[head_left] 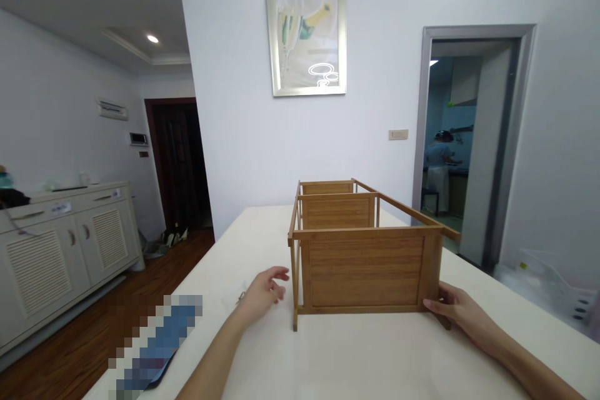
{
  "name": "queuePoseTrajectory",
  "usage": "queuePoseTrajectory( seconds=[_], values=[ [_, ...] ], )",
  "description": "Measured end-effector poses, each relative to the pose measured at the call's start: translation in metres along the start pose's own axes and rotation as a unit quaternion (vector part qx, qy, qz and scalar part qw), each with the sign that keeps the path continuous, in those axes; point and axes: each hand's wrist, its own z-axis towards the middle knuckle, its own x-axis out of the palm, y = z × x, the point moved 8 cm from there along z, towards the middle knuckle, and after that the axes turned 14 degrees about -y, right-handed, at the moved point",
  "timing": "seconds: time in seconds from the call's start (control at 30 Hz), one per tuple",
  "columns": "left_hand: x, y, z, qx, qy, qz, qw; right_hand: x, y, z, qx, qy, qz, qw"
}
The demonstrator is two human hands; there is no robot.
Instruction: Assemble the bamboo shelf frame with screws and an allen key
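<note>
Pixelated blue thing [162, 340] on the desk [365, 356], small bits [241, 295] beside the left hand [267, 289], loose and empty; right hand [450, 304]'s pinching a corner of the rack [365, 272].

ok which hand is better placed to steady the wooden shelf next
Right, I'd say: the right hand already grips the wooden shelf at its near right edge, thumb in front, while the left hand is empty and seems just short of the left side.
</note>
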Motion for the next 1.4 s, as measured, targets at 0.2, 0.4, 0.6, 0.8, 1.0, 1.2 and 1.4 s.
queuePoseTrajectory(
  seconds=[0.2, 0.4, 0.6, 0.8, 1.0, 1.2, 1.4],
  values=[
    [-0.095, 0.045, 0.015, -0.049, -0.143, 0.225, 0.963, 0.000, 0.006, -0.003, 0.001, 0.002, 0.026, 1.000],
    [-0.087, 0.062, 0.006, -0.059, -0.092, 0.360, 0.926, 0.000, -0.001, -0.002, 0.013, -0.003, 0.040, 0.999],
    [-0.077, 0.061, 0.005, -0.053, -0.061, 0.405, 0.911, -0.002, -0.001, 0.000, 0.001, -0.009, 0.030, 1.000],
    [-0.076, 0.054, 0.003, -0.056, -0.063, 0.378, 0.922, -0.001, -0.001, -0.001, 0.005, -0.004, 0.026, 1.000],
    [-0.062, 0.027, 0.008, -0.055, -0.096, 0.232, 0.967, -0.004, 0.002, 0.001, -0.007, -0.026, 0.011, 1.000],
    [0.005, 0.009, -0.004, -0.069, -0.007, 0.030, 0.997, -0.005, -0.003, 0.002, -0.011, -0.033, -0.007, 0.999],
    [0.020, 0.021, -0.010, -0.096, 0.031, -0.055, 0.993, -0.004, -0.003, 0.000, -0.005, -0.034, 0.017, 0.999]
  ],
)
